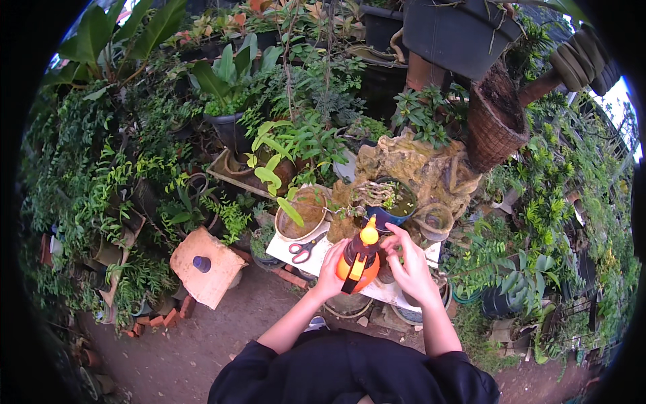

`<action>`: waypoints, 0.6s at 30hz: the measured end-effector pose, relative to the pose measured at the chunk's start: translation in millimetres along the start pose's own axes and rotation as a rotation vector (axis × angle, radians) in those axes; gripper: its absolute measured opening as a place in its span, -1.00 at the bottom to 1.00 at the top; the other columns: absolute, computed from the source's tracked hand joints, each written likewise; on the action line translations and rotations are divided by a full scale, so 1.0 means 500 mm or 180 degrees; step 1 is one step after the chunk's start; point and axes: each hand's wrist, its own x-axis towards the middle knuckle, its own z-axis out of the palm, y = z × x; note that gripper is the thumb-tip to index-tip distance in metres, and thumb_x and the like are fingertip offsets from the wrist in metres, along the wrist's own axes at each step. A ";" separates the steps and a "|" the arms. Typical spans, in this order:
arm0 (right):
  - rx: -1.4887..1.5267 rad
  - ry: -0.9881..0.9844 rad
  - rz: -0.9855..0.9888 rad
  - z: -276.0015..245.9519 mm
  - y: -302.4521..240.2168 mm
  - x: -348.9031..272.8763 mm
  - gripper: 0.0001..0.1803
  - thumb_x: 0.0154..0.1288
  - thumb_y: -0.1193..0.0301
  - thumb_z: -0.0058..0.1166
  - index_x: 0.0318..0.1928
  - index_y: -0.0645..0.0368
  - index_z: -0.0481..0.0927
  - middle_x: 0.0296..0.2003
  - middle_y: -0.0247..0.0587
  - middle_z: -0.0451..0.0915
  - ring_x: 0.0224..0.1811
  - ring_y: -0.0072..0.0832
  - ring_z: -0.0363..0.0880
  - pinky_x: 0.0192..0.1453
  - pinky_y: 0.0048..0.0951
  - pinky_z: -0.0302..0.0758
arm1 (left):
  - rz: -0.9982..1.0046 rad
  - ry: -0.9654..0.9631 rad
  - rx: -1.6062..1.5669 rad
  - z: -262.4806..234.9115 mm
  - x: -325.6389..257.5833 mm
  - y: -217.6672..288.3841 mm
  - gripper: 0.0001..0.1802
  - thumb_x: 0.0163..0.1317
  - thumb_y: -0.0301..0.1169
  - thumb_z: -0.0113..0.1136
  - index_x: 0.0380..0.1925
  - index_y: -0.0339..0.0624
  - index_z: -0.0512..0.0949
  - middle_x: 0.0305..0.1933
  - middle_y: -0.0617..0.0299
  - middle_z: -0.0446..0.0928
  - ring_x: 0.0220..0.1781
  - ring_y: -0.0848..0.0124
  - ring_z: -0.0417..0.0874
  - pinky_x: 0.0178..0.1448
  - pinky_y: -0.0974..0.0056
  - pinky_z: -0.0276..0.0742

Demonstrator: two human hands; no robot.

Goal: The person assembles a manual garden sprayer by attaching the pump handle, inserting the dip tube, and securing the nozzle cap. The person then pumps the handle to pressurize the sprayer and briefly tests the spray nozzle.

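The bottle (361, 262), between the hands near the white tabletop (279, 246), appears rigid, light to moderate in weight, slippery if wet, and best held round its body; left hand (330, 271) grasps its side, right hand's (410, 264) fingers extend loosely, contact unclear.

Scissors (310, 246) left of spray bottle (363, 264), pot (402, 218) behind

We look down from head through wide fisheye; left hand (328, 276), right hand (412, 271), worktop (280, 247) near below, plants (101, 40) farther out.
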 end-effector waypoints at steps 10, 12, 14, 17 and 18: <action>-0.0910 -0.0430 -0.0101 -0.017 0.024 0.028 -0.14 0.25 0.47 0.16 0.52 0.16 0.07 -0.13 0.02 0.62 -0.02 -0.07 0.62 0.11 -0.10 0.55 | -0.0898 -0.0517 -0.0850 0.004 -0.010 -0.008 0.20 -0.21 0.01 0.65 0.39 -0.34 0.27 0.38 -0.11 0.36 0.46 -0.01 0.34 0.50 -0.02 0.26; -0.0309 -0.0494 0.0372 -0.005 -0.009 -0.015 -0.07 0.31 0.44 0.18 0.55 0.15 -0.07 -0.21 0.06 0.62 -0.16 -0.06 0.66 -0.01 -0.10 0.61 | -0.0403 -0.0082 -0.0402 0.009 -0.013 -0.013 0.23 -0.22 0.00 0.65 0.41 -0.36 0.23 0.39 -0.11 0.36 0.45 -0.01 0.35 0.50 -0.02 0.27; -0.0075 -0.0662 -0.0136 0.037 -0.037 -0.038 -0.06 0.34 0.44 0.18 0.56 0.19 -0.13 -0.17 0.04 0.62 -0.08 -0.11 0.68 0.04 -0.15 0.61 | -0.0109 0.0125 -0.0048 0.014 -0.016 -0.017 0.30 -0.23 -0.01 0.65 0.46 -0.37 0.14 0.40 -0.12 0.35 0.44 -0.03 0.37 0.49 -0.03 0.29; 0.0693 -0.0697 -0.0332 0.059 -0.042 -0.040 -0.22 0.36 0.55 0.06 0.51 0.22 0.01 -0.10 -0.01 0.60 0.00 -0.29 0.66 -0.03 -0.31 0.65 | -0.0503 0.0081 0.0325 0.016 -0.017 -0.018 0.32 -0.23 0.03 0.64 0.45 -0.39 0.14 0.40 -0.15 0.35 0.43 -0.06 0.37 0.48 -0.04 0.29; 0.0945 -0.0537 -0.0103 0.055 -0.034 -0.033 -0.28 0.35 0.58 0.01 0.48 0.21 0.08 -0.09 -0.02 0.59 0.01 -0.34 0.65 -0.06 -0.36 0.64 | -0.0205 0.0124 -0.0031 0.015 -0.016 -0.017 0.29 -0.25 0.06 0.64 0.40 -0.43 0.20 0.39 -0.21 0.33 0.43 -0.07 0.36 0.48 -0.04 0.30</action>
